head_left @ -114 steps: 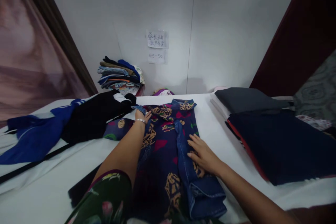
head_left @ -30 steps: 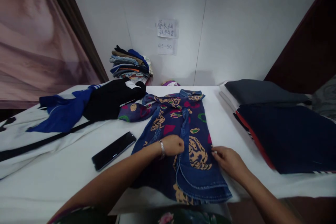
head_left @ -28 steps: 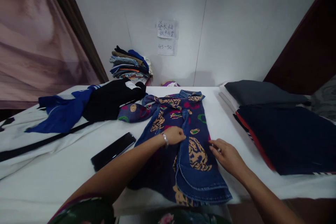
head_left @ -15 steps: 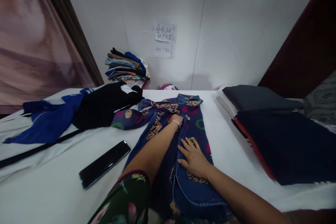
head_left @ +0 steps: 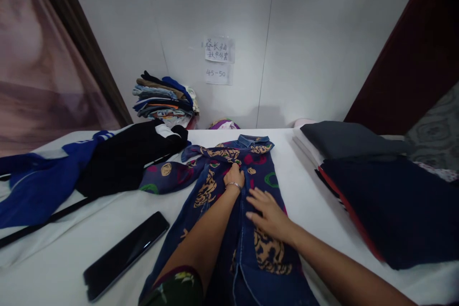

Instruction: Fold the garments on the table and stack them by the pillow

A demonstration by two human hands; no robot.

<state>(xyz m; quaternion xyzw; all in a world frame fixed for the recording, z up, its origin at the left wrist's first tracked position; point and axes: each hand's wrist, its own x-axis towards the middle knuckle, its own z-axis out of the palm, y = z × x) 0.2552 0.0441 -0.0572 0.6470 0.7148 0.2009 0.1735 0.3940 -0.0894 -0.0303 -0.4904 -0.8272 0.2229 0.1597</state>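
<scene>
A dark blue denim shirt [head_left: 201, 210] with tan, red and green printed figures lies spread out in front of me, its collar pointing to the far side. One sleeve is laid across the upper part and sticks out to the left. My left hand [head_left: 234, 177], with a bracelet at the wrist, is closed on the shirt's cloth beside the front edge; its fingertips are partly hidden. To the right of that edge, my right hand [head_left: 267, 210] is over the front panel with its fingers spread.
Left of the shirt lies a black phone [head_left: 125, 254]. Black clothing [head_left: 122, 153] and a blue garment [head_left: 50, 181] are heaped beyond it. Folded clothes [head_left: 387, 201] are stacked on the right of the white table [head_left: 301, 191]. Another clothes pile [head_left: 165, 98] stands by the wall, under paper signs [head_left: 219, 60].
My right hand has slid up the front panel toward the collar, uncovering more of the printed figure below it. My left hand stays near the same spot. The view has shifted slightly.
</scene>
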